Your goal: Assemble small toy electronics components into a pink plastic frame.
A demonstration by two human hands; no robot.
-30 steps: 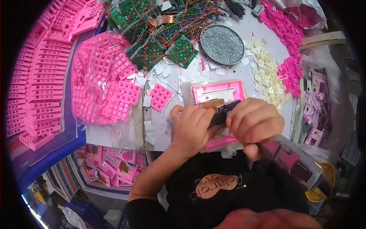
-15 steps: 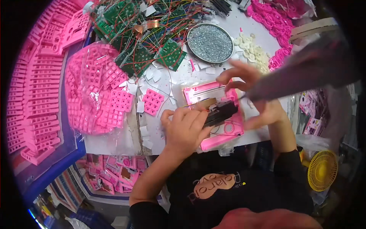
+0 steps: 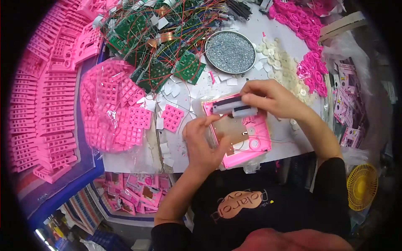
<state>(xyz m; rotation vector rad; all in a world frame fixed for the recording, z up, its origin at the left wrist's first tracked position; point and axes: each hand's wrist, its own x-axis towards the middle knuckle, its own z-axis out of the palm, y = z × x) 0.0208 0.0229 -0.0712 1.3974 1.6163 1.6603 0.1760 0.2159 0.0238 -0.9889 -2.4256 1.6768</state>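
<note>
A pink plastic casing [image 3: 261, 142] lies open in front of me on the white tabletop. Inside it are a brown flat board [image 3: 230, 129] and thin wires. My right hand [image 3: 268, 97] pinches a long black-and-grey plastic part [image 3: 227, 104] between thumb and fingers, tilted above the casing's far side. At the casing's left edge rests my left hand [image 3: 203, 144], its thumb and index finger spread apart. The index fingertip comes close to the held part; whether they touch I cannot tell.
A round dish of small metal screws [image 3: 230, 52] stands beyond the casing. Green circuit boards [image 3: 188, 67] with tangled wires are heaped at the far left. A clear bag of pink keypads [image 3: 113, 108], stacked pink casings [image 3: 50, 113] and a yellow fan [image 3: 362, 187] flank the workspace.
The black part has passed from my left hand to my right and moved away from me. A blurred dark object by my right hand has left the view. My left hand's fingers have spread.
</note>
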